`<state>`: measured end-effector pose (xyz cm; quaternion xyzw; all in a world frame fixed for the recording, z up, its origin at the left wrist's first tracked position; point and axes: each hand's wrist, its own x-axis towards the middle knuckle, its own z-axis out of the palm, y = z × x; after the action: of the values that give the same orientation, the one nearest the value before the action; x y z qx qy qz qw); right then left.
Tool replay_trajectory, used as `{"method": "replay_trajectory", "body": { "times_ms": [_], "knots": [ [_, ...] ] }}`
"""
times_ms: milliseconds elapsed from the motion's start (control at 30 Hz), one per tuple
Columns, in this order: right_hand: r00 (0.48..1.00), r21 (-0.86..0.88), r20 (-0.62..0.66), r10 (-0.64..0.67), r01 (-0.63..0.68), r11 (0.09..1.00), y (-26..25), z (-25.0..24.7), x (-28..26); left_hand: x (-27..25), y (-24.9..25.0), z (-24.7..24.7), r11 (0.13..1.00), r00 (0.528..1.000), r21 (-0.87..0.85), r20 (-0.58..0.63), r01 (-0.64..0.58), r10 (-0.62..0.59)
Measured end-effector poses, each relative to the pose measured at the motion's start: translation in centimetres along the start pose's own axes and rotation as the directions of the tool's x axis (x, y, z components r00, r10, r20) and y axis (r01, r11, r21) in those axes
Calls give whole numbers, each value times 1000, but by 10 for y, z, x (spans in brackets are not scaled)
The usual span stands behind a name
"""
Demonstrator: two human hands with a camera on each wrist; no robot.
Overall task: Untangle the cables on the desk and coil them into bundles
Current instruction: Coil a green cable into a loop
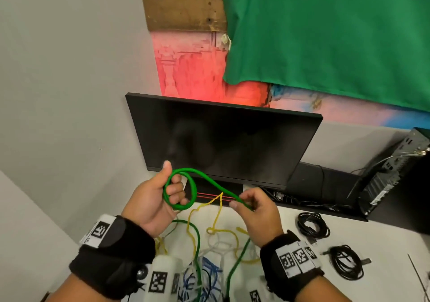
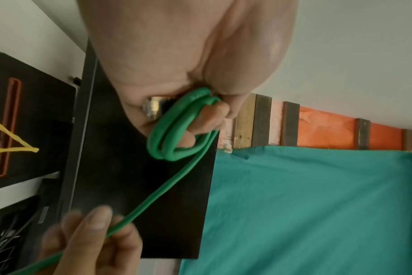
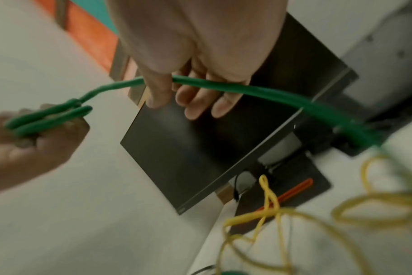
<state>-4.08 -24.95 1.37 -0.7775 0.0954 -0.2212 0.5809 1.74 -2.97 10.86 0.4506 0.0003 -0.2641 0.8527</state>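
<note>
The left hand (image 1: 151, 199) is raised above the worktop (image 1: 384, 266) in front of the dark monitor (image 1: 223, 143); its fingers (image 1: 175, 188) are curled through a small coil of the green cable (image 1: 186, 185), two or three turns thick, with the thumb up beside the loops; the left wrist view shows the turns lying side by side across the curled fingers, next to a metal ring (image 2: 153, 108) on one of them. From the coil one strand runs down and to the right to the right hand (image 1: 258, 211), whose thumb and fingers are closed lightly on the green cable, pinching it; the right wrist view shows the strand passing under the thumb and across the fingers, though that picture is blurred. Past the right hand the green cable drops to the worktop and runs back toward the person, into a tangle of yellow cable (image 1: 223, 232), white cable (image 1: 218, 243) and blue cable (image 1: 209, 276) lying between the two wrists; the yellow cable has a knot near its middle and a peak that reaches the monitor's base. To the right, well apart from the tangle, lie two black cable bundles (image 1: 313, 226), already coiled; behind them stands a black computer case (image 1: 391, 173); a green cloth (image 1: 325, 34) hangs on the wall above.
</note>
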Motion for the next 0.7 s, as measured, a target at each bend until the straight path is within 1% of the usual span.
{"method": "replay_trajectory", "body": {
  "times_ms": [67, 100, 133, 167, 200, 233, 267, 300, 333, 367, 467, 500, 533, 567, 600, 633, 667, 700],
  "knots": [
    [997, -131, -37, -71, 65, 989, 4, -2, -6, 3, -2, -5, 999, 998, 9, -46, -46, 46],
    [997, -214, -4, -78, 76, 974, 3, -1, -9, 5, -5, -6, 996, 996, 53, -50, -69, 71],
    [995, -314, 91, -45, 71, 947, 0, 2, -12, 7, -10, -5, 988, 994, 120, -41, -99, 105],
    [969, -430, 246, 26, 85, 899, -5, 6, -16, 8, -15, -3, 965, 988, 221, -23, -143, 152],
    [908, -523, 407, 104, 137, 841, -12, 11, -20, 9, -21, -2, 913, 978, 357, 8, -197, 208],
    [834, -556, 535, 139, 223, 801, -20, 16, -24, 10, -27, -1, 820, 963, 512, 60, -255, 262],
    [769, -537, 624, 138, 294, 791, -31, 21, -27, 11, -32, 0, 696, 947, 650, 129, -305, 294],
    [731, -477, 675, 102, 326, 817, -41, 23, -29, 11, -37, -1, 568, 935, 751, 194, -337, 297],
    [717, -402, 694, 64, 312, 861, -50, 23, -30, 11, -42, -2, 462, 927, 813, 240, -355, 289],
    [720, -330, 694, 34, 276, 903, -58, 22, -30, 11, -46, -4, 389, 921, 846, 264, -363, 287],
    [732, -173, 680, 31, 120, 978, -70, 18, -26, 11, -50, -6, 291, 900, 875, 290, -388, 327],
    [724, -126, 689, 43, 61, 990, -71, 15, -24, 11, -50, -6, 251, 894, 887, 297, -389, 335],
    [712, -90, 702, 34, 41, 995, -71, 11, -22, 10, -49, -6, 221, 895, 897, 300, -382, 330],
    [704, -73, 711, -2, 76, 994, -69, 8, -19, 9, -49, -6, 225, 904, 901, 295, -371, 310],
    [701, -73, 712, -41, 132, 988, -68, 5, -17, 9, -49, -8, 266, 919, 895, 286, -357, 270],
    [722, -110, 690, -62, 190, 976, -68, 2, -14, 8, -49, -10, 333, 937, 880, 282, -337, 205],
    [754, -152, 652, -75, 227, 962, -67, -1, -11, 7, -49, -12, 406, 951, 860, 286, -309, 118],
    [799, -197, 598, -70, 231, 953, -63, -5, -6, 6, -50, -14, 462, 953, 842, 301, -279, 28]
  ]
}}
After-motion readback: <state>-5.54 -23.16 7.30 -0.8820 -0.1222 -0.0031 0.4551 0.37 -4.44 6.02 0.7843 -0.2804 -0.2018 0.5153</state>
